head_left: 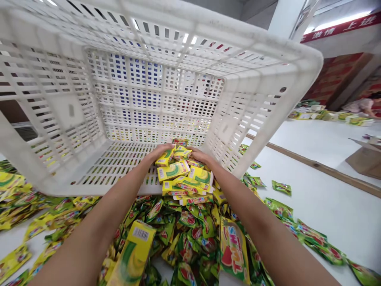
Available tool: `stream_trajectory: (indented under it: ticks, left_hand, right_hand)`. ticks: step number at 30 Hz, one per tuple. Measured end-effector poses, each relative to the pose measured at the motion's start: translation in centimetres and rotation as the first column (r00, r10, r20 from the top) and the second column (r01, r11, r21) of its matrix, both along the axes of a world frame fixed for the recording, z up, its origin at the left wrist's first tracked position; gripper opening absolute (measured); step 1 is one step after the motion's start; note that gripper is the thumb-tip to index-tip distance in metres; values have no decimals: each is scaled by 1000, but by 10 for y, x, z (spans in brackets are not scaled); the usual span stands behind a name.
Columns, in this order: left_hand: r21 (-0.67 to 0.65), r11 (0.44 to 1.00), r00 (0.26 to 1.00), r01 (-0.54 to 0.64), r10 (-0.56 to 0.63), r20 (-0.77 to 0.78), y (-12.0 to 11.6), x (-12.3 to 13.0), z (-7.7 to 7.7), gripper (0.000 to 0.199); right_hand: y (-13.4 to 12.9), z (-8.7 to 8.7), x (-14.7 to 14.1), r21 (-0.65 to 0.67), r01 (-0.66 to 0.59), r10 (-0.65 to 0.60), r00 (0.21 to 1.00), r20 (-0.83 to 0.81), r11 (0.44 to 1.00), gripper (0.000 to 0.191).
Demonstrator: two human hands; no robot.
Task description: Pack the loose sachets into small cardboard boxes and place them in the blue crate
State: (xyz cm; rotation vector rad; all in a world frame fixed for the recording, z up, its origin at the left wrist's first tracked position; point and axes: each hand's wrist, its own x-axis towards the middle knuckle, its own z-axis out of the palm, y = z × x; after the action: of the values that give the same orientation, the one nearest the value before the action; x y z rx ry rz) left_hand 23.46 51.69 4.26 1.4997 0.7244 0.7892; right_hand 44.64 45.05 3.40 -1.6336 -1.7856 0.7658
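A large white plastic crate [230, 165] lies on its side, its open mouth facing me. Just inside it is a heap of small yellow boxes [172, 171] with green swirls, some spilling over the lower rim. My left hand [160, 153] curls around the heap's far left, and my right hand [200, 155] curls around its far right, so the boxes are gathered between them. Fingertips are partly hidden behind the boxes. Below my forearms lie many green candy packets [190, 238], with a yellow box [132, 252] and a larger watermelon-printed pack [234, 250] among them.
More packets [18, 198] are spread at the left and along the right of the white table [336, 222]. A wooden strip [321, 165] crosses the table. A cardboard box [366, 159] stands at the right edge. Further back, a person [361, 105] sits near piled goods.
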Motion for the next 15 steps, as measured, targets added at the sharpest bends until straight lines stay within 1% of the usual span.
stream_trajectory:
  ticks: [2, 4, 6, 7, 8, 10, 12, 13, 15]
  left_hand:
    - [-17, 997, 996, 80, -80, -27, -14, -10, 4, 46]
    - [-18, 991, 991, 131, -132, -34, -34, -26, 8, 42]
    - [-26, 984, 984, 174, -175, -42, -59, -48, 11, 43]
    - [-35, 981, 980, 191, -192, -50, -74, -60, 13, 44]
    - [-46, 972, 969, 231, -234, -78, -90, -72, 16, 46]
    - [-35, 970, 961, 241, -243, -131, -122, -98, 23, 50]
    - [44, 975, 956, 218, -205, -210, -153, -124, 33, 50]
    - [85, 972, 950, 219, -192, -248, -168, -137, 38, 49]
    - [160, 953, 918, 258, -190, -348, -198, -165, 44, 45]
  right_hand:
    - [-17, 5, -8, -4, -59, 58, 994, -92, 998, 42]
    - [-36, 10, -18, -17, -102, 98, 981, -166, 995, 41]
    - [-57, 12, -32, -33, -143, 133, 966, -223, 989, 40]
    - [-68, 14, -41, -37, -180, 164, 952, -259, 983, 40]
    - [-79, 15, -50, -35, -223, 203, 933, -298, 974, 40]
    - [-104, 20, -69, -12, -303, 279, 889, -363, 953, 44]
    - [-131, 30, -87, 14, -354, 329, 854, -402, 935, 50]
    - [-145, 37, -94, 14, -372, 344, 845, -409, 928, 51]
    - [-173, 55, -106, -10, -431, 394, 835, -385, 903, 46]
